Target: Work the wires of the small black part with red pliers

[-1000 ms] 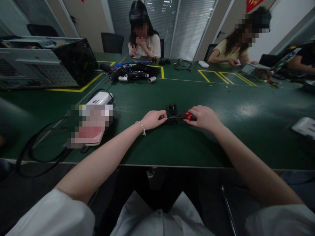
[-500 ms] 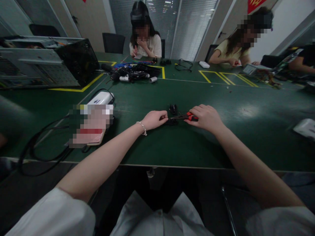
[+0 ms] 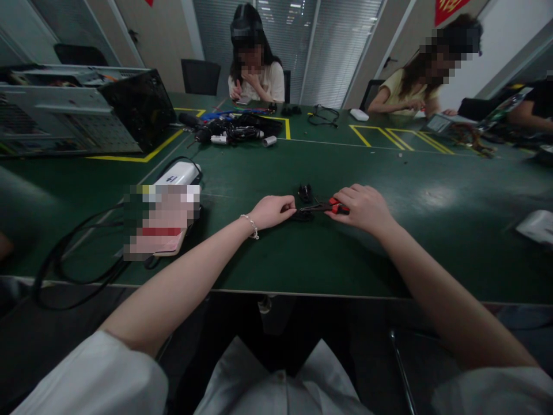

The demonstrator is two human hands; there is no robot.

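My right hand (image 3: 365,206) is wrapped round the red handles of a pair of needle-nose pliers (image 3: 319,207), whose dark jaws point left. At the tip of the jaws my left hand (image 3: 272,211) is closed in a pinch, thumb against forefinger. What it pinches is too small to make out. Just beyond the jaws lies a small black part (image 3: 305,192) on the green table (image 3: 268,259). Another dark piece (image 3: 303,216) shows below the jaws, partly covered by them.
To the left lie a phone (image 3: 166,230), a white power bank (image 3: 184,171) and a looped black cable (image 3: 56,253). An opened computer case (image 3: 73,115) stands at the far left. Black cables (image 3: 242,128) are heaped at the back. Two people sit across the table; another person's arm shows at far right.
Both hands and the pliers stay in nearly the same place. The whole view has shifted very slightly. A person across on the right has moved their hands a little.
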